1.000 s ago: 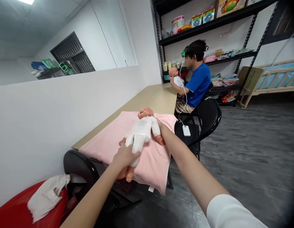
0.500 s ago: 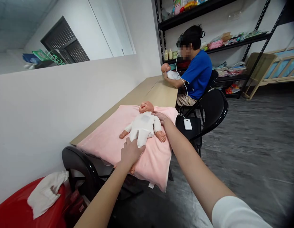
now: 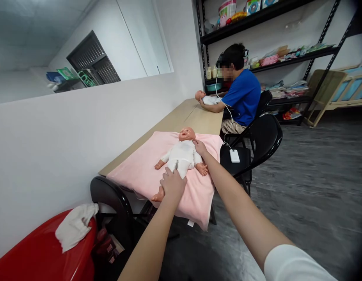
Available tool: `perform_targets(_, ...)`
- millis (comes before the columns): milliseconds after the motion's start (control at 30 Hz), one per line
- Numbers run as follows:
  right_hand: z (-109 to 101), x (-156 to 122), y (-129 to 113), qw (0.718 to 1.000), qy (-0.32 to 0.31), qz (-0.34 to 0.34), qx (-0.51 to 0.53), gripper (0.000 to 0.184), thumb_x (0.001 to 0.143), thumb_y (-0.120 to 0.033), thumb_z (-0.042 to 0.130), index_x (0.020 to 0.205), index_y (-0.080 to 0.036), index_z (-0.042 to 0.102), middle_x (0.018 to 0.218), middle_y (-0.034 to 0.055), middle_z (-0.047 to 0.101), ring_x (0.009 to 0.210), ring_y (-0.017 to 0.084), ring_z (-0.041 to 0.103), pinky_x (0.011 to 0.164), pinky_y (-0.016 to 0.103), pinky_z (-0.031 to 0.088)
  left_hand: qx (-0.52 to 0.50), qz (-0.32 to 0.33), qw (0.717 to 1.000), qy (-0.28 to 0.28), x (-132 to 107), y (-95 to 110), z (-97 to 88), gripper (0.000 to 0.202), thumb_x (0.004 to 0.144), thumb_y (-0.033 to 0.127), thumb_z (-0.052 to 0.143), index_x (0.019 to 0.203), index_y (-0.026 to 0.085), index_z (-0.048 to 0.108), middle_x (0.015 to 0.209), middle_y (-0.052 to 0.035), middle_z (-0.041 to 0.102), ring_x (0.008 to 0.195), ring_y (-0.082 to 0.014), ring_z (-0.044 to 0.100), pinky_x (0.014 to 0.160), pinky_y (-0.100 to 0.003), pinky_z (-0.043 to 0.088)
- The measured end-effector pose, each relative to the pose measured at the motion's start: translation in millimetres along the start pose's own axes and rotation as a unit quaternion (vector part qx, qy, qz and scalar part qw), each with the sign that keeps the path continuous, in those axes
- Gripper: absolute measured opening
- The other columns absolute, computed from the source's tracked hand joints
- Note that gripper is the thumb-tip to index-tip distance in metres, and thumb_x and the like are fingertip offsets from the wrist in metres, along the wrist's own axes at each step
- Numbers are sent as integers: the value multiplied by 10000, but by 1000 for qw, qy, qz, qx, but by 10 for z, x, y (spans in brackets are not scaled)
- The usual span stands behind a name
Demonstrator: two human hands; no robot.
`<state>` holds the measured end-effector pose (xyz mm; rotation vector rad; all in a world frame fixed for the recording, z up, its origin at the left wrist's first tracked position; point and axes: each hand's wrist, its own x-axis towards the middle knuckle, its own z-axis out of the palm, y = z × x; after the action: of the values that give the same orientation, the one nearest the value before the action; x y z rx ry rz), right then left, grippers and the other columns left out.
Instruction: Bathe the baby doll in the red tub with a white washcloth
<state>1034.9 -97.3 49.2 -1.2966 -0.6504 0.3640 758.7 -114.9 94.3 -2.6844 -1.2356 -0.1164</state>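
A baby doll (image 3: 182,150) in a white outfit lies on its back on a pink towel (image 3: 134,160), its head toward the far end of the table. My left hand (image 3: 173,183) is wrapped over the doll's lower legs and hides much of them; one bare foot shows beside it. At the doll's shoulder, next to the neck, my right hand (image 3: 200,147) has its fingers curled and pinched on the outfit's collar. Its fingertips are partly hard to make out.
Beyond, a person in a blue shirt (image 3: 243,91) sits at the table (image 3: 208,121) holding another doll (image 3: 212,100). A black chair (image 3: 267,136) bears a white power bank (image 3: 234,156). A red tub (image 3: 31,249) with a white cloth (image 3: 77,224) stands at lower left.
My right hand's fingers, flatter on the doll's shoulder before, are now drawn together at the collar. My left hand stays on the legs, with more of one foot showing. The view has shifted slightly.
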Motion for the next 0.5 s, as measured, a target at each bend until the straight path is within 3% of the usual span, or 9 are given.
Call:
perform_targets(100, -49, -173, -118, 1000, -24, 15, 13, 187, 975, -334, 671, 953, -190, 788, 1163, 121, 830, 1302, 270, 666, 1220, 412, 460, 18, 0, 1000, 18, -63, 64, -93, 553, 1087, 405, 533, 1503, 65, 663, 1753, -294, 385, 1461, -471, 549, 1123, -613, 518)
perform_targets(200, -127, -383, -229, 998, -36, 28, 44, 166, 979, -314, 684, 924, -188, 777, 1162, 112, 827, 1237, 243, 688, 1226, 394, 463, 13, 78, 995, 65, -420, 158, -149, 595, 1058, 156, 476, 1643, 88, 564, 1832, -218, 262, 1646, -441, 360, 1284, -673, 366)
perform_targets(300, -236, -650, -303, 995, -13, 43, 85, 204, 1018, -358, 649, 927, -200, 741, 1162, 103, 814, 1198, 229, 705, 1215, 388, 497, -110, 200, 971, 75, -1212, 251, 62, 673, 1009, 134, 545, 1681, 101, 522, 1822, -197, 293, 1684, -370, 324, 1351, -615, 318)
perform_targets(367, -333, -888, -333, 987, 18, 71, 144, 248, 1049, -408, 606, 939, -213, 713, 1143, 109, 801, 1167, 216, 727, 1164, 375, 554, -241, 257, 935, 22, -1873, 293, 379, 643, 1001, 160, 556, 1642, 117, 579, 1811, -173, 334, 1688, -341, 328, 1347, -558, 367)
perform_targets(400, -387, -1031, -341, 976, 37, 91, 194, 255, 1058, -415, 587, 956, -216, 709, 1147, 113, 793, 1150, 203, 741, 1121, 354, 587, -309, 254, 916, -12, -2188, 305, 559, 639, 983, 149, 565, 1620, 122, 604, 1803, -168, 353, 1678, -317, 355, 1336, -505, 402)
perform_targets(500, -526, -1539, -329, 884, 111, 138, 432, 217, 1053, -344, 576, 1043, -197, 735, 1233, 127, 777, 1145, 165, 764, 997, 274, 645, -472, 241, 841, -111, -2873, 291, 942, 611, 928, 210, 694, 1528, 95, 686, 1672, -230, 542, 1567, -326, 536, 1284, -405, 481)
